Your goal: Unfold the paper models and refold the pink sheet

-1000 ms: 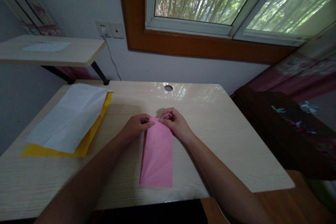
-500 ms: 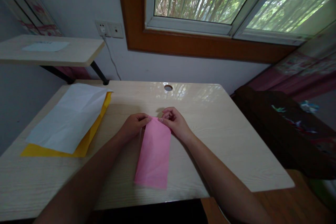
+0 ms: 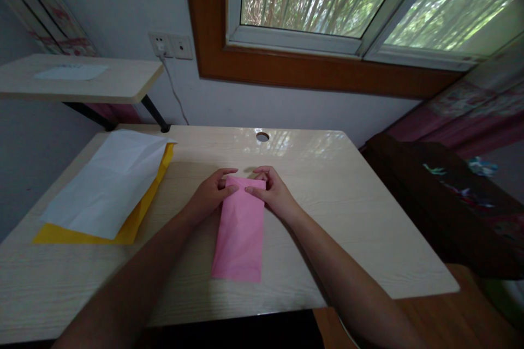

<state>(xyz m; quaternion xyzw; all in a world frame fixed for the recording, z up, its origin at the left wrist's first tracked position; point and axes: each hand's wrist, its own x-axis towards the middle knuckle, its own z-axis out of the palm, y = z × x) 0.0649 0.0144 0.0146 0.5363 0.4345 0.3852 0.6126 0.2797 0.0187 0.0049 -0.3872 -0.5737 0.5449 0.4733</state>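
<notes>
A folded pink sheet of paper point(image 3: 239, 234), long and narrow, slants toward me over the middle of the desk. My left hand point(image 3: 212, 192) grips its far left corner, thumb on top and fingers behind, the index finger stretched past the far edge. On the far right corner, my right hand point(image 3: 275, 192) holds it the same way, thumb lying on the pink face. The two thumb tips are a short gap apart. Fingers behind the paper are partly hidden.
On the desk point(image 3: 347, 240) at left, a white sheet point(image 3: 110, 185) lies over a yellow sheet point(image 3: 143, 218). A raised shelf point(image 3: 123, 79) with a paper stands at the back left. A round cable hole point(image 3: 262, 136) is near the back edge. A dark cabinet point(image 3: 429, 191) stands at right.
The pink paper's far edge was pinched together between both hands; now it is spread flatter and wider. Its near end has shifted slightly away from me, and my left index finger has extended.
</notes>
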